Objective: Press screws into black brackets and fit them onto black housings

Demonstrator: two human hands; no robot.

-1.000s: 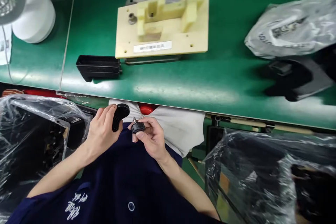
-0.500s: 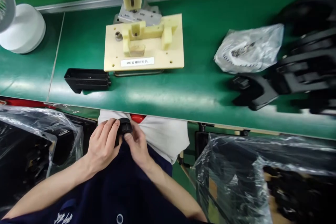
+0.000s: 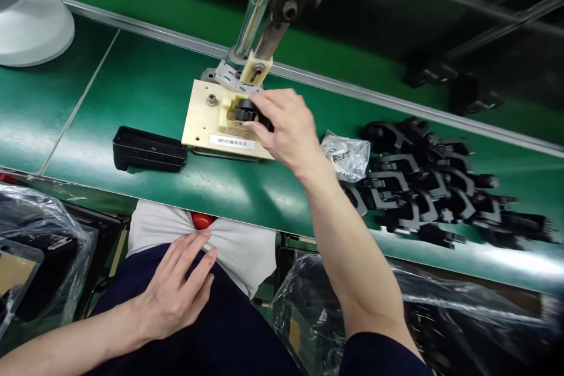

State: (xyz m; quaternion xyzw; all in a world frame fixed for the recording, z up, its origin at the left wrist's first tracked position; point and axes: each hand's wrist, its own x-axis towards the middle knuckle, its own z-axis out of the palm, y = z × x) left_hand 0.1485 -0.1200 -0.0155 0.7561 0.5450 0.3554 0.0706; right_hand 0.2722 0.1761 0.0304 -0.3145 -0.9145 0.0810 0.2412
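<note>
My right hand reaches over the bench and grips a black plastic part between thumb and fingers. The part sits at the pale yellow fixture, which carries a white label. My palm hides the fixture's right half, so how far the part is seated I cannot tell. Just behind stands a press with a yellow head. My left hand lies over my lap with nothing in it, fingers stretched and slightly apart.
A black trough-shaped case lies left of the fixture. To the right are a clear bag of small metal pieces and a pile of black parts. Plastic-lined bins stand below the bench edge. A white lamp base is at far left.
My right hand has carried the black part from my lap up to the fixture. My left hand has let go of it and opened. The view has shifted, showing more of the press and pile.
</note>
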